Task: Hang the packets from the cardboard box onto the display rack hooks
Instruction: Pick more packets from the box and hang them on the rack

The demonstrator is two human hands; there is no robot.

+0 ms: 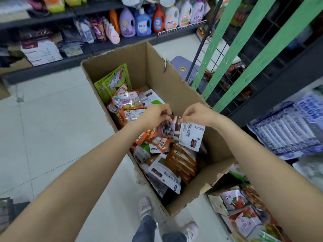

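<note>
Over the open cardboard box (158, 70), the two hands meet at the tops of a small bunch of packets. The left hand (155, 113) has its fingers curled round the upper edge of a pinkish packet (165, 131) with a clear window showing dark round pieces. The right hand (197, 113) pinches the top corner of a white packet (191, 137), which hangs down tilted, printed with dark lettering along one side and a small dark square picture near its lower end. Both packets hang above the heap in the box, touching each other at the top. Beneath them the box is filled with loose packets: orange-and-white ones (132, 114) just left of the hands, two green ones (115, 81) standing against the far left wall, a row of brown-edged ones (181, 161) stacked on edge, and more white ones (166, 175) near the front. The box stands on a pale tiled floor (52, 128). To its right rises the rack (244, 49), green slotted uprights before a dark wire grid. Detergent bottles (143, 23) line a shelf behind.
</note>
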